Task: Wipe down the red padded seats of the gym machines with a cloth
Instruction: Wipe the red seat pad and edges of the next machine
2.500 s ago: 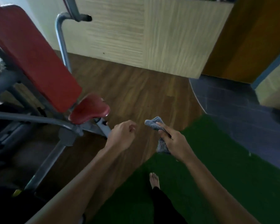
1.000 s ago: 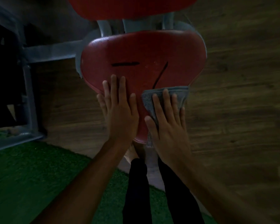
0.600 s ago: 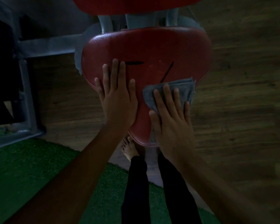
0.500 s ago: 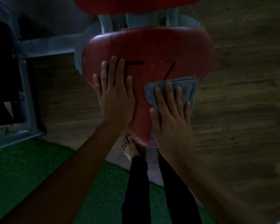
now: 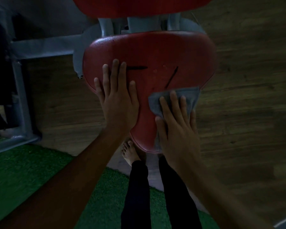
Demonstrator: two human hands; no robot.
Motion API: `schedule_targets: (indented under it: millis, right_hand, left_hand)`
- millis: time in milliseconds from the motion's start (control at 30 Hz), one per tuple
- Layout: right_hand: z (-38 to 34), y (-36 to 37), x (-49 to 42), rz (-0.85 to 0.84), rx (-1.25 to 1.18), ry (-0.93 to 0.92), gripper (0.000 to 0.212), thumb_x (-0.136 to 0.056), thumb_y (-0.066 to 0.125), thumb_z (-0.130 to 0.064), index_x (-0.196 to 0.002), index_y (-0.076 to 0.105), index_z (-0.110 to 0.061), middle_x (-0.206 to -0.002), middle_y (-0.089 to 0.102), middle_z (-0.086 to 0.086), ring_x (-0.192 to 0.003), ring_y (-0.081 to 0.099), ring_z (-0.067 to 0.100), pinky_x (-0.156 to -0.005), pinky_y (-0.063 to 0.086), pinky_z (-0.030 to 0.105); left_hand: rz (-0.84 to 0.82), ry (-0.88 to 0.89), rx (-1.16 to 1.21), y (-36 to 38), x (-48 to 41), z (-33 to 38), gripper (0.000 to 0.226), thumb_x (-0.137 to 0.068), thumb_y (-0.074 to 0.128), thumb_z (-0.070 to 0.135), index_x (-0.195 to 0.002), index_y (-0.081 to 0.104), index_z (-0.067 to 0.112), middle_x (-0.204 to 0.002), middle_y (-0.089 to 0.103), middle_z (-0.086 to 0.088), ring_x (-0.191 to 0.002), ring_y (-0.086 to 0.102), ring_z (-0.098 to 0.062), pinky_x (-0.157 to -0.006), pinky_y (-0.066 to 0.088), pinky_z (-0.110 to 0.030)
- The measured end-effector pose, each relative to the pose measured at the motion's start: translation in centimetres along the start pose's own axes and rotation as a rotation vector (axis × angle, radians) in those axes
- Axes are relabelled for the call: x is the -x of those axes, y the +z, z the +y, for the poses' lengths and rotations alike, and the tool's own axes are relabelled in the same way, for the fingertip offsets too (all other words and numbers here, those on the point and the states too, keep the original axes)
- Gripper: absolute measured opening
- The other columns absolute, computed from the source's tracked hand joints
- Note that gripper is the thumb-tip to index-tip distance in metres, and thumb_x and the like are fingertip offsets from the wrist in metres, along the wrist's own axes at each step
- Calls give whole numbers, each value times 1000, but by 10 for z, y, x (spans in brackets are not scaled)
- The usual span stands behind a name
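Note:
A red padded seat (image 5: pixel 155 52), wide at the far side and narrow toward me, fills the middle of the view; two dark slits mark its surface. My left hand (image 5: pixel 119 103) lies flat on the seat's left part, fingers spread, holding nothing. My right hand (image 5: pixel 177 129) presses a folded grey cloth (image 5: pixel 188 96) onto the seat's right near edge, with the cloth showing beyond my fingertips. A second red pad (image 5: pixel 139 5), the backrest, shows at the top edge.
The machine's grey metal frame (image 5: pixel 45 45) runs left from under the seat and down a post (image 5: pixel 21 100) to the floor. Wooden flooring (image 5: pixel 246 96) lies to the right, green turf (image 5: pixel 23 176) at the lower left. My bare foot (image 5: pixel 130 152) stands just below the seat's tip.
I have walked up to the seat and put both hands on it. Within the last second my right hand slid the cloth away along the right edge, then slightly back toward me.

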State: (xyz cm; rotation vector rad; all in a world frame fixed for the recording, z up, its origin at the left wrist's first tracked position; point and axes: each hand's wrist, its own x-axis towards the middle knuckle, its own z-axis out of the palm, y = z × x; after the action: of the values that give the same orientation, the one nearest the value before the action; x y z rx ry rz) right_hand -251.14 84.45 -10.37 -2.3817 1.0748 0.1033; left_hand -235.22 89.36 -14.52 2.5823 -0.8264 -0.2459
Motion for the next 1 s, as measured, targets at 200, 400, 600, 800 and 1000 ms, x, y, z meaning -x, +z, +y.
schedule_targets:
  millis: [200, 400, 600, 800, 1000]
  right_hand:
    - [-9, 2, 0, -4, -44, 37, 55, -105, 24, -41, -157, 19, -24, -165, 3, -3, -153, -8, 15, -124, -4, 39]
    - [-4, -4, -42, 1, -35, 80, 55, -105, 21, -44, -157, 17, -27, -166, 1, -5, -152, -9, 16, -124, -6, 43]
    - [-5, -5, -10, -42, -13, 37, 57, -104, 19, -44, -157, 18, -26, -165, 1, -5, -153, -8, 15, -124, -3, 43]
    - [-7, -6, -35, -9, -31, 90, 55, -106, 22, -42, -158, 16, -26, -166, -1, -4, -153, -10, 17, -124, -5, 45]
    - [1, -10, -51, -29, -16, 96, 54, -106, 20, -43, -157, 13, -27, -166, -3, -5, -152, -11, 17, -123, -8, 45]
  left_hand:
    - [20, 3, 4, 0, 0, 0, 54, -106, 33, 36, -155, 32, 14, -164, 25, -4, -154, 12, -27, -124, 0, -47]
    - [20, 1, -1, 0, 0, 0, 53, -106, 33, 34, -155, 31, 15, -164, 25, -3, -154, 13, -27, -124, 1, -48]
    - [16, -4, 4, -1, 0, 1, 53, -106, 33, 34, -156, 31, 15, -164, 24, -3, -154, 12, -27, -124, 0, -48]
    - [17, 2, 3, -1, 1, 1, 54, -106, 32, 36, -156, 30, 16, -165, 24, -2, -154, 12, -26, -124, 0, -47]
    - [24, -1, 17, 0, 1, 0, 54, -105, 32, 37, -155, 32, 15, -164, 27, -3, -154, 13, -27, -124, 1, -48]
